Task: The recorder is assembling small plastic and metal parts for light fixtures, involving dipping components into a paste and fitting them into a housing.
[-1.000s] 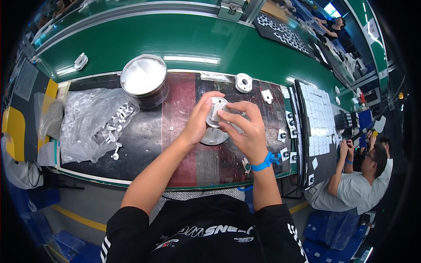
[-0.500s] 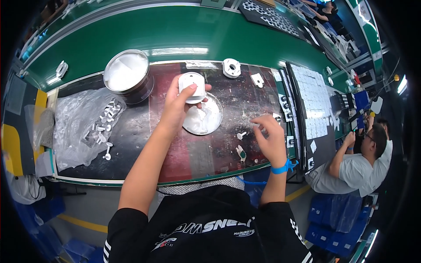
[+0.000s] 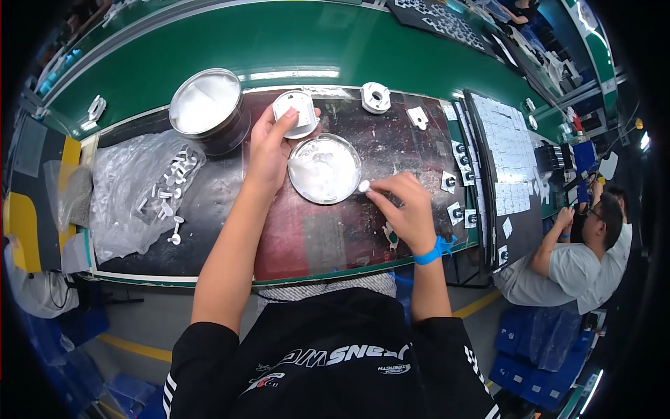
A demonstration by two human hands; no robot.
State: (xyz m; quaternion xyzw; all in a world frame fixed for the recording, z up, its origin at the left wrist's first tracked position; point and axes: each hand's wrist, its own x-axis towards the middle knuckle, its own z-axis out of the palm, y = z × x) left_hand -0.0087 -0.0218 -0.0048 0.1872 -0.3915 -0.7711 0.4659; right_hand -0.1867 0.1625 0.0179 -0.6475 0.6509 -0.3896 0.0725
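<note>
My left hand (image 3: 269,150) is closed round a white plastic housing (image 3: 301,124), thumb on its face, just beyond a round shallow dish (image 3: 325,202). White paste (image 3: 333,166) is smeared across the dish. At the dish's right edge, my right hand (image 3: 407,209) pinches a small white mushroom-headed pin (image 3: 364,186) between thumb and fingertips. The pin's round head shows; its stem is mostly hidden.
A large tub (image 3: 223,136) of white paste stands back left. Several white pins (image 3: 166,207) lie on a plastic bag (image 3: 122,192). Another white housing (image 3: 376,98) and a small white plate (image 3: 417,117) sit at the back. Rightward are boards (image 3: 499,146) and a seated person (image 3: 590,230).
My right hand has taken up the pin that lay on the table and moved left to the dish. The housing in my left hand has shifted a little away from the dish.
</note>
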